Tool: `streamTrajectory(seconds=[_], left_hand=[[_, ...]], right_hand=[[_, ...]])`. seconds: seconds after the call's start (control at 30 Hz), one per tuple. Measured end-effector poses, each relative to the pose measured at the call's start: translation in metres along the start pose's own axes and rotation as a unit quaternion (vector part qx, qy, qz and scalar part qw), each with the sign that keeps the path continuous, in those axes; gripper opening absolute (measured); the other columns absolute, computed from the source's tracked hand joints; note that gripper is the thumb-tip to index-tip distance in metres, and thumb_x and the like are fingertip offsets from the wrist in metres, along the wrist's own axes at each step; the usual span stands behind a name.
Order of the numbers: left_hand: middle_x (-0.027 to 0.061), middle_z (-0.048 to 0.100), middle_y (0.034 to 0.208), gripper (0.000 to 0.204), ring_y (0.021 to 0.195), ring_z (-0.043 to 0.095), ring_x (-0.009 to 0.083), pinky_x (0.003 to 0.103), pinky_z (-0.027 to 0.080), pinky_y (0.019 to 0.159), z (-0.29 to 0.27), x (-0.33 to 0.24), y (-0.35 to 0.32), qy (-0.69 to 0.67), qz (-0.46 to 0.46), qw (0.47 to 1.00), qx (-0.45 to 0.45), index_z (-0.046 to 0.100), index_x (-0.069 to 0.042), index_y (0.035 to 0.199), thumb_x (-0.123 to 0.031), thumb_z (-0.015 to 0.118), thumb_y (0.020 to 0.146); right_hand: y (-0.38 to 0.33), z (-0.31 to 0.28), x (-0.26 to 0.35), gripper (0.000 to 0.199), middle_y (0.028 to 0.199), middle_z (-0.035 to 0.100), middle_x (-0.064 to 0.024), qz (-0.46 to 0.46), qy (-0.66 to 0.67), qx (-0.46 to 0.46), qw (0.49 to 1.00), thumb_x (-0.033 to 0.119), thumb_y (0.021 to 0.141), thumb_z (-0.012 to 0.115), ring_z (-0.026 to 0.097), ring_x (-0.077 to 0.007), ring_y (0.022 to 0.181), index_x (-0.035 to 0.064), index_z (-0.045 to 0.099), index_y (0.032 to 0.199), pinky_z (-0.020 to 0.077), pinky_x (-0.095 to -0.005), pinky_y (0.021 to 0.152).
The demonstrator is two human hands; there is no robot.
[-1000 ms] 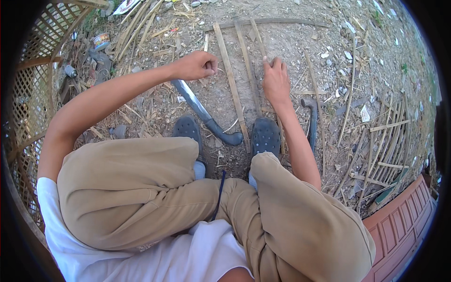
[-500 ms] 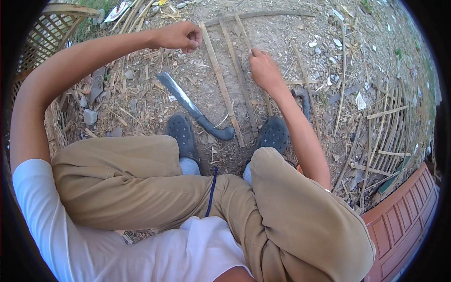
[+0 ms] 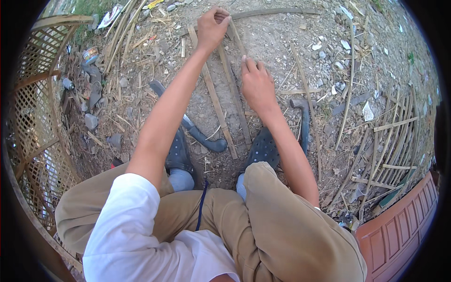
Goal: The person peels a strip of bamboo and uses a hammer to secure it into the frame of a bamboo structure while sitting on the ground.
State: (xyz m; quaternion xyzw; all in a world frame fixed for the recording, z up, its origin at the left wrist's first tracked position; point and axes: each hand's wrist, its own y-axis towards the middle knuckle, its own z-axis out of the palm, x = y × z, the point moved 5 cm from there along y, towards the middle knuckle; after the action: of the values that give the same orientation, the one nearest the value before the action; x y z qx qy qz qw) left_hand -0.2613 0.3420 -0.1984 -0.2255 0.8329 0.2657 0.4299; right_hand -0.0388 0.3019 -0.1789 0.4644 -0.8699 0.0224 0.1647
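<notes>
My left hand [image 3: 213, 29] is closed in a pinch at the far end of a bamboo strip [image 3: 237, 37], where it meets a curved cross strip [image 3: 277, 12]. Palm down, my right hand [image 3: 258, 87] has its fingers bent over the same strip, nearer to me; its thumb side lies along the wood. Two more bamboo strips, one light [image 3: 215, 101] and one greyer [image 3: 235, 94], lie side by side just left of it. A machete [image 3: 202, 138] with a dark curved handle rests by my left shoe, its blade partly hidden under my left forearm.
A dark L-shaped tool [image 3: 304, 120] lies right of my right forearm. Far right are a slatted bamboo panel [image 3: 392, 136] and a reddish-brown panelled piece [image 3: 399, 225]. Woven lattice [image 3: 35, 127] stands at left. Stones, straw and scraps litter the dirt around my dark clogs [image 3: 178, 152].
My left hand has swung right, from beside the light strip to the far end of the strip under my right hand. My right hand has shifted slightly nearer to me. The view has tilted a little.
</notes>
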Motion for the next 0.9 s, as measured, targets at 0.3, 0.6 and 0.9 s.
streamTrajectory(seconds=[0.3,0.6,0.9], left_hand=[[0.007,0.075,0.096,0.021,0.083,0.069,0.0098,0.024,0.057,0.078,0.003,0.029,0.01,-0.088,-0.017,0.993,-0.077,0.068,0.002,0.109,-0.004,0.078,0.091],[0.0051,0.074,0.093,0.027,0.072,0.06,0.0056,0.022,0.052,0.067,0.009,0.027,0.003,-0.157,0.012,0.982,-0.107,0.053,-0.004,0.092,-0.003,0.08,0.089],[0.0077,0.057,0.075,0.025,0.067,0.058,0.0227,0.037,0.048,0.064,0.005,0.014,-0.005,0.05,-0.035,0.992,-0.113,0.054,-0.007,0.098,-0.008,0.077,0.089]], right_hand=[[-0.001,-0.003,-0.012,0.057,0.119,0.061,-0.0101,-0.004,0.054,0.033,0.998,0.002,0.086,0.061,0.061,-0.0316,0.105,-0.0043,0.055,0.142,0.0579,-0.0444,0.088],[0.003,-0.002,-0.015,0.058,0.116,0.06,-0.0099,-0.018,0.064,0.032,0.997,0.002,0.085,0.062,0.061,-0.0301,0.104,-0.0041,0.055,0.142,0.0582,-0.0428,0.087],[0.003,-0.002,-0.014,0.056,0.116,0.061,-0.0098,-0.025,0.062,0.027,0.997,0.002,0.085,0.062,0.062,-0.029,0.104,-0.0053,0.057,0.14,0.0592,-0.0418,0.086]])
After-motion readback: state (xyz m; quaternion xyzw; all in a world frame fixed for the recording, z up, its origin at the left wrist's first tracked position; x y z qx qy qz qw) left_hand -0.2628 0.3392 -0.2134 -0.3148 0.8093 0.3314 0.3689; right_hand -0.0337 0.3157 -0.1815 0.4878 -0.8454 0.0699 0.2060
